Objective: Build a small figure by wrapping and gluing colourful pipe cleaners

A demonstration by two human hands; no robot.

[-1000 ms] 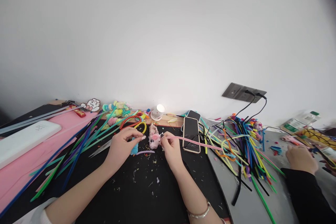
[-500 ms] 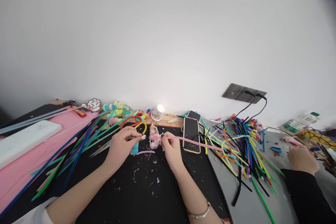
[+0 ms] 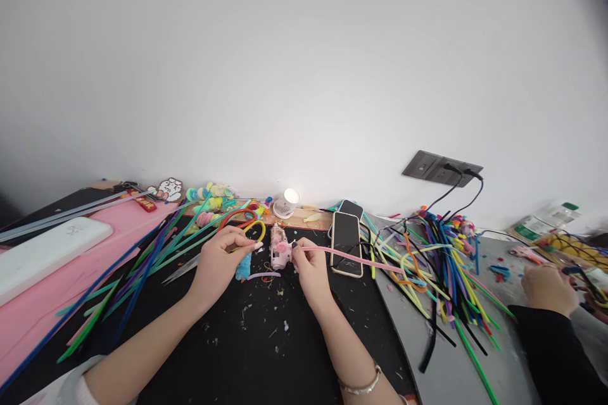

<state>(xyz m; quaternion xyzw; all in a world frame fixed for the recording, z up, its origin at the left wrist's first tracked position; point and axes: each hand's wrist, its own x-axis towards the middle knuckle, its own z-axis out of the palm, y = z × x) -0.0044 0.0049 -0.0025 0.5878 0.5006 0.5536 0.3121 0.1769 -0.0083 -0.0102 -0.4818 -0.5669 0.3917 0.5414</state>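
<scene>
My right hand (image 3: 311, 272) is closed on a long pink pipe cleaner (image 3: 351, 255), which runs off to the right across a phone. Thumb and fingertips of my left hand (image 3: 216, 262) are pinched together; a tiny pale bit shows at their tips, too small to name. Between both hands lies a pink hot glue gun (image 3: 280, 254), close beside my right fingertips. Under my left fingers is a fuzzy blue piece (image 3: 244, 267), with a short lilac pipe cleaner (image 3: 263, 275) beside it. Scissors (image 3: 183, 269) with a yellow and orange handle lie partly behind my left hand.
A paper cup (image 3: 286, 204) stands by the wall. Two phones (image 3: 346, 243) lie to my right, then a heap of coloured pipe cleaners (image 3: 456, 266). More pipe cleaners (image 3: 137, 266) and a white case (image 3: 52, 256) are at left. Another person's hand (image 3: 548, 290) works at far right.
My left fingertips have shifted very slightly, and the pale bit at them shows less. My right hand and the pink pipe cleaner stay put. The other person's hand at far right moved a little.
</scene>
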